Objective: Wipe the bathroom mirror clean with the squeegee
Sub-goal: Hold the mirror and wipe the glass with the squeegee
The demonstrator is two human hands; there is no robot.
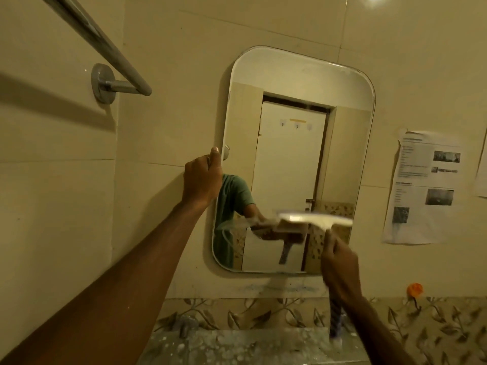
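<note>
A rounded rectangular mirror [295,143] hangs on the tiled wall. My left hand [203,177] grips the mirror's left edge about halfway up. My right hand [340,264] is closed around the squeegee's handle, whose dark blue end [336,320] sticks out below the wrist. The squeegee's pale blade [319,219] lies flat and level against the lower part of the glass, blurred by motion. The mirror reflects a white door, a green sleeve and the squeegee. Faint wet streaks show at the lower left of the glass.
A chrome towel rail [105,43] juts from the wall at upper left. Printed paper sheets [424,188] are stuck to the wall right of the mirror. An orange hook [414,290] sits lower right. A tap [185,326] and a wet counter [237,346] lie below.
</note>
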